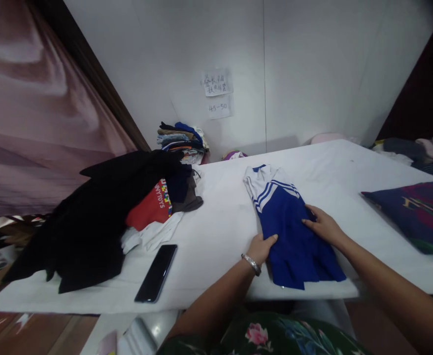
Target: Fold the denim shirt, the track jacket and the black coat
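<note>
A blue and white jacket [290, 231], with striped bands across its upper part, lies folded into a narrow strip on the white-covered table. Its collar end points away from me and its blue lower end lies near the front edge. My left hand [261, 247], with a silver bracelet at the wrist, grips the jacket's left edge, thumb on top and fingers mostly hidden. On the opposite edge, my right hand [321, 224] holds the cloth with its thumb over it and its other fingers partly tucked beneath.
To the left lies a heap of clothes with a black garment [94, 207] and a red printed one [151, 207]. A phone [157, 273] rests near the front edge. Folded clothes [183, 140] are stacked at the back. A dark patterned cushion [419, 212] sits at right.
</note>
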